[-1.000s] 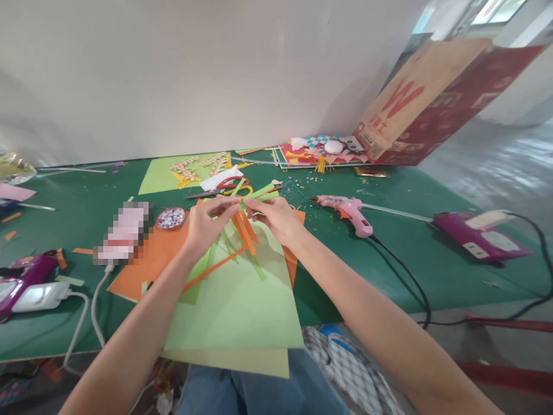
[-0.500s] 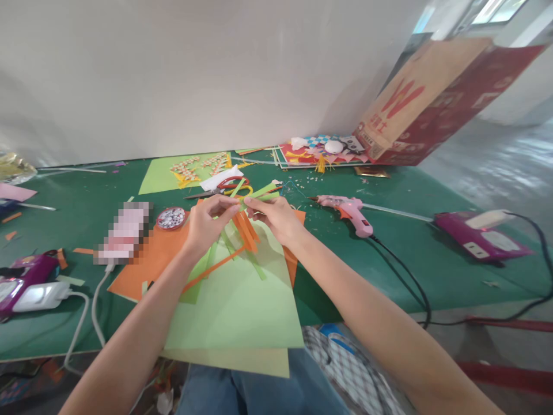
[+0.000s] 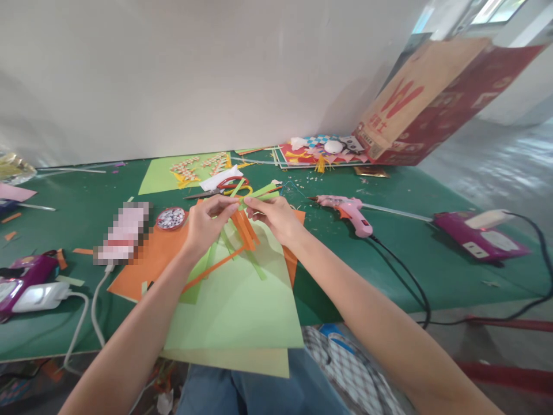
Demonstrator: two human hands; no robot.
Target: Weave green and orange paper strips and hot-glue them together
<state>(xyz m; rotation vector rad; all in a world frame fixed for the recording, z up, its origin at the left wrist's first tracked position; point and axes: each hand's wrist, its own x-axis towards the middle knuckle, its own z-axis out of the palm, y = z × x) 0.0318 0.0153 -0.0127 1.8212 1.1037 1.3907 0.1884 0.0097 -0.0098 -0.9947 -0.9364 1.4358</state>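
Observation:
My left hand (image 3: 211, 220) and my right hand (image 3: 274, 216) meet above the paper sheets, thumbs and fingers pinched on a small weave of paper strips. Light green paper strips (image 3: 264, 191) stick out beyond the fingertips. Orange paper strips (image 3: 247, 233) hang down from between the hands, and one runs off toward the left forearm. Beneath lies a light green sheet (image 3: 242, 305), with an orange sheet (image 3: 159, 253) partly under it. Scissors (image 3: 209, 193) with red and yellow handles rest just behind the hands. The exact folds at the fingertips are hidden.
A pink glue gun (image 3: 348, 212) lies to the right, its black cord trailing forward. Purple power strips (image 3: 479, 233) sit at both sides. A round dish of sequins (image 3: 171, 218) and a blurred-out phone (image 3: 125, 233) are left. A paper bag (image 3: 432, 104) stands back right.

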